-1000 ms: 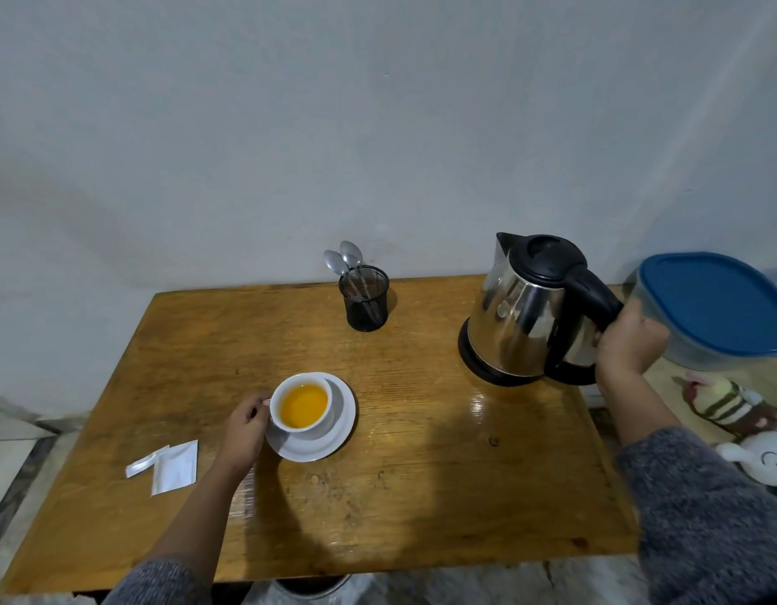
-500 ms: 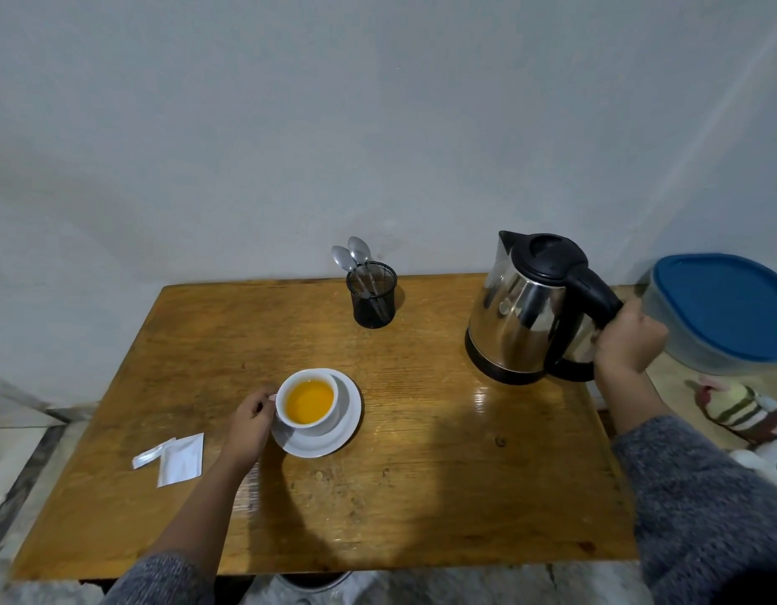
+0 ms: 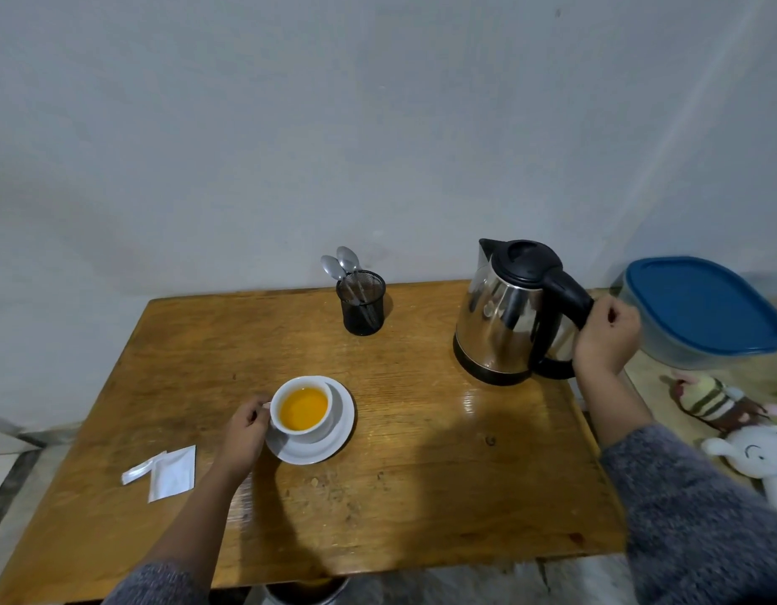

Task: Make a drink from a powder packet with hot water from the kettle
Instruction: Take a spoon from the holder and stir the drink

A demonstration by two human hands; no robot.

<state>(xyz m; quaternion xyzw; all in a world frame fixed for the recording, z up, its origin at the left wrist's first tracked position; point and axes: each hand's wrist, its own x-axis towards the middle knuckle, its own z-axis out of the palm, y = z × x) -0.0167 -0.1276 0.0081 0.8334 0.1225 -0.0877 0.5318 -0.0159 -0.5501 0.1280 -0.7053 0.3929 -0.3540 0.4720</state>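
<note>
A white cup [image 3: 302,409] holding orange liquid sits on a white saucer [image 3: 334,438] near the middle of the wooden table [image 3: 421,495]. My left hand [image 3: 243,434] grips the cup's handle on its left side. A steel kettle [image 3: 504,316] with a black lid and handle stands upright on the table at the back right. My right hand [image 3: 605,338] is closed around its handle. A torn white powder packet [image 3: 172,473] and its strip lie flat to the left of my left hand.
A black mesh holder [image 3: 362,304] with two spoons stands at the back centre by the wall. A clear container with a blue lid [image 3: 701,307] sits beyond the table's right edge. Soft toys [image 3: 753,443] lie below it.
The kettle now stands flat on the table, farther back than a second ago. Both hands keep their grips. The view has shifted slightly.
</note>
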